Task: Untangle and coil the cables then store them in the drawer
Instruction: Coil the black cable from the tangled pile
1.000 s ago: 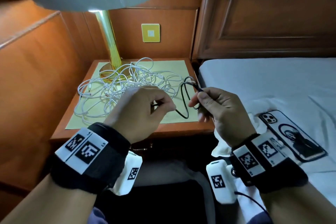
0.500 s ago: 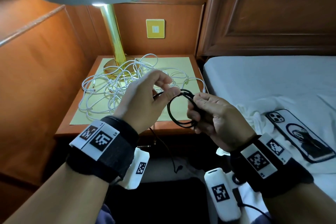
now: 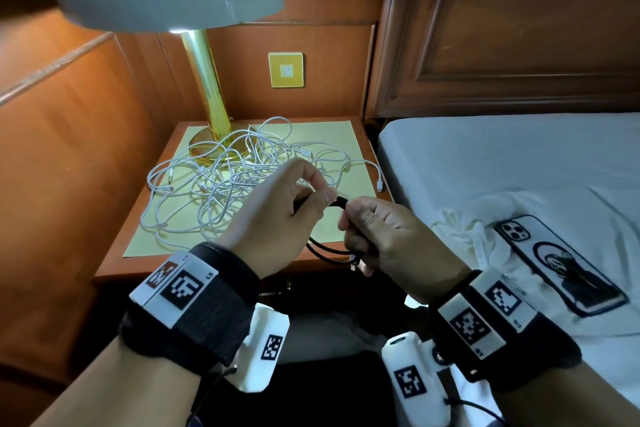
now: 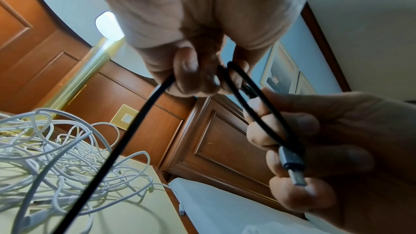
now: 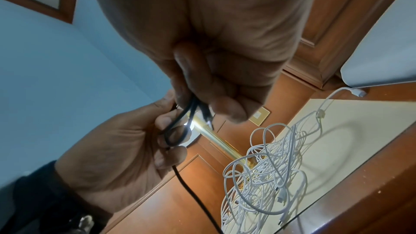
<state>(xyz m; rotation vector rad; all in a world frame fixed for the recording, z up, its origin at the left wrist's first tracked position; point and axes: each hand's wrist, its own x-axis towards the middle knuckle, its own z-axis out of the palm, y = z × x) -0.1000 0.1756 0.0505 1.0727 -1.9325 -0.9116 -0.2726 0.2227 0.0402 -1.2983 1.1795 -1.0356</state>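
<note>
A thin black cable (image 3: 341, 201) runs between both hands above the nightstand's front edge. My left hand (image 3: 322, 194) pinches one strand of it between thumb and fingers. My right hand (image 3: 349, 215) grips its small loops (image 3: 329, 250), which hang under the fist. In the left wrist view the black cable (image 4: 139, 122) drops away from my left fingers (image 4: 193, 74), and its grey plug (image 4: 292, 166) lies across my right fingers. In the right wrist view several black strands (image 5: 180, 122) bunch under my right fingers (image 5: 213, 95). A tangle of white cables (image 3: 235, 180) lies on the nightstand (image 3: 114, 263).
A lamp with a brass stem (image 3: 207, 87) and wide pale shade stands at the back of the nightstand. The bed (image 3: 502, 166) adjoins on the right, with a phone (image 3: 561, 263) and crumpled white cloth (image 3: 464, 236) on it. The nightstand front below the top is in shadow.
The hands have drawn close together. The open black loop seen half a second ago is now gathered into small loops under my right fist, and the dangling tail is gone from the head view.
</note>
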